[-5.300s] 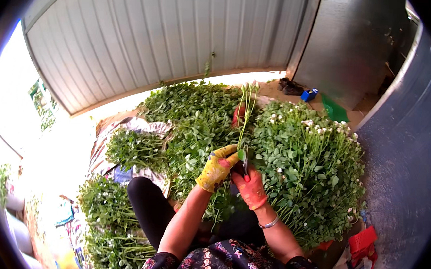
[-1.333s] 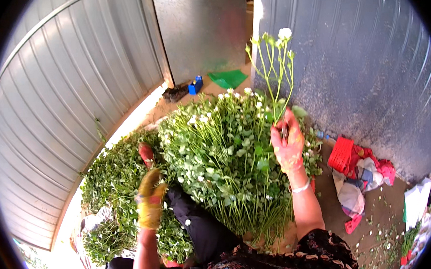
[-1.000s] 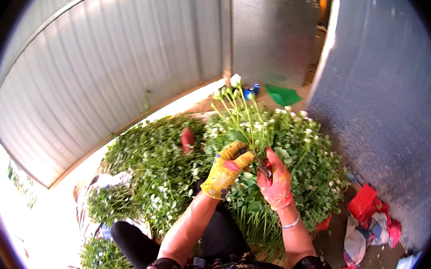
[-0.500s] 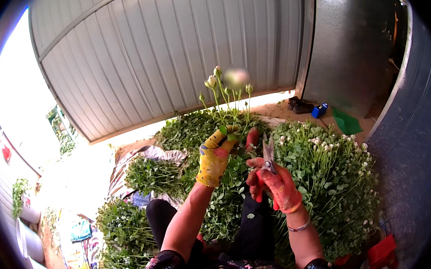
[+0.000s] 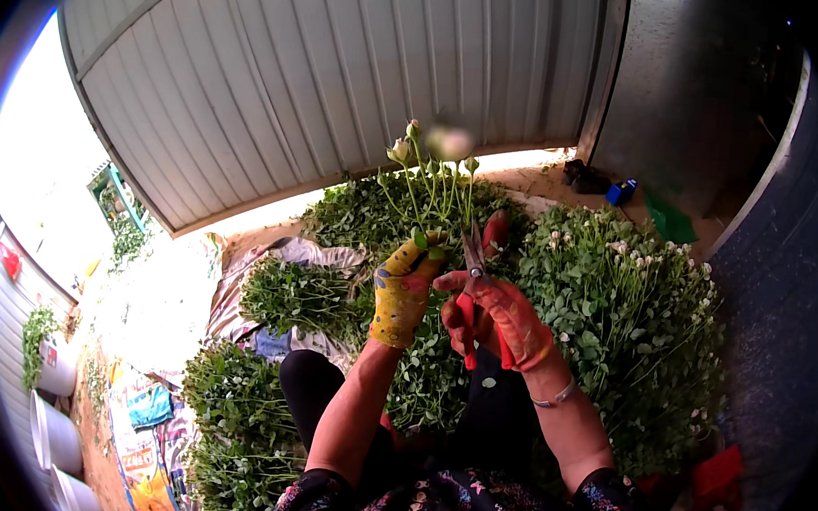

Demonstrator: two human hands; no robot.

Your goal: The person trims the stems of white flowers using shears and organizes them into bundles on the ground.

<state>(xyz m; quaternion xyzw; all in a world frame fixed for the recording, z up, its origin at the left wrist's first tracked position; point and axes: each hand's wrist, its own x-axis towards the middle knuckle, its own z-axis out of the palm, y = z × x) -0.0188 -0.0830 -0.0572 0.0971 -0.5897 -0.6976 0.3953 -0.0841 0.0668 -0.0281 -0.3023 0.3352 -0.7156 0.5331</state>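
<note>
My left hand [image 5: 403,291], in a yellow patterned glove, is closed round a rose stem whose spray of pale buds [image 5: 400,152] stands upright above it; one bloom near the top is blurred. In my right hand [image 5: 508,322], wearing an orange-red glove with bare-looking fingertips, is a pair of red-handled pruning shears [image 5: 475,252]. The blades point up and lie close to the stems just right of my left hand. Whether they touch a stem I cannot tell.
A large heap of white-budded roses [image 5: 626,306] lies at the right. Cut leafy stems [image 5: 296,295] lie at the left on a cloth [image 5: 238,287]. White buckets [image 5: 54,430] stand far left. A metal wall [image 5: 345,83] rises ahead; a blue box [image 5: 622,192] and green sheet [image 5: 669,218] sit back right.
My right hand has moved left with the shears, bringing the blades up beside the rose stems. My left hand keeps its grip on the stem. The view has shifted slightly.
</note>
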